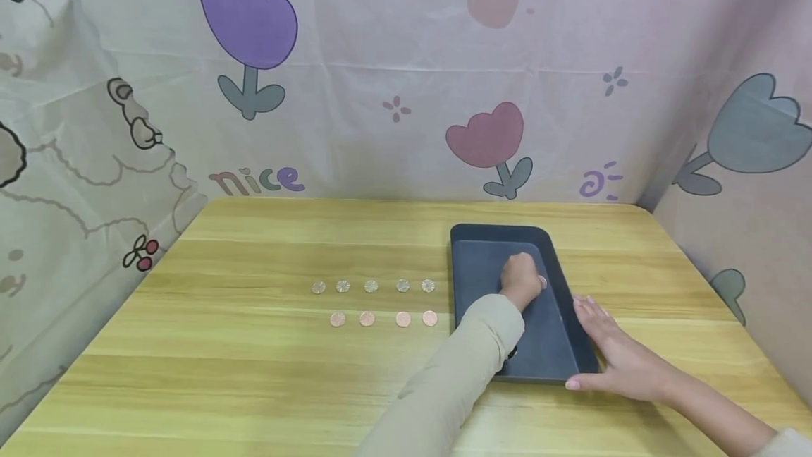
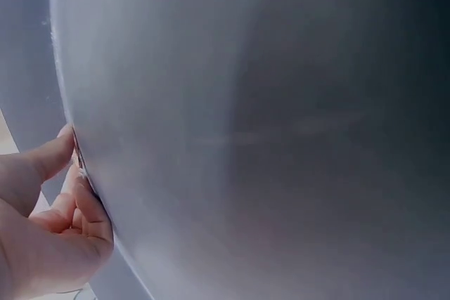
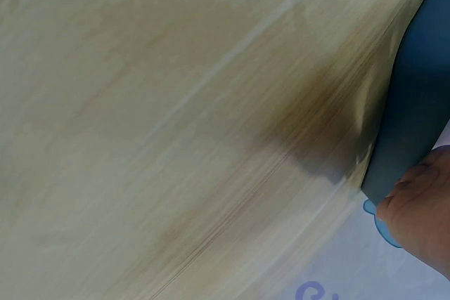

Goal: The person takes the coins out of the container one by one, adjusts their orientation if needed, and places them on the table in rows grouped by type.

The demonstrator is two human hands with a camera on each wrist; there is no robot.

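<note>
A dark grey rectangular tray (image 1: 462, 281) lies on the wooden table, and my left hand (image 1: 521, 279) reaches over its near left side into it. In the left wrist view, the thumb and curled fingers of that hand pinch a thin coin (image 2: 79, 165), seen nearly edge-on. A pale round piece (image 1: 542, 282) shows at the hand's right side in the head view. My right hand (image 1: 624, 362) rests against the tray's near right corner, fingers extended along the right side and thumb at the front edge. Only part of this hand shows in the right wrist view.
Left of the tray lie two rows of coins: several silver ones (image 1: 371, 286) behind, several copper-coloured ones (image 1: 367, 319) in front. A printed cloth (image 1: 355, 125) hangs behind and beside the table (image 1: 209, 372). Under the left sleeve a small dark object (image 1: 512, 353) partly shows.
</note>
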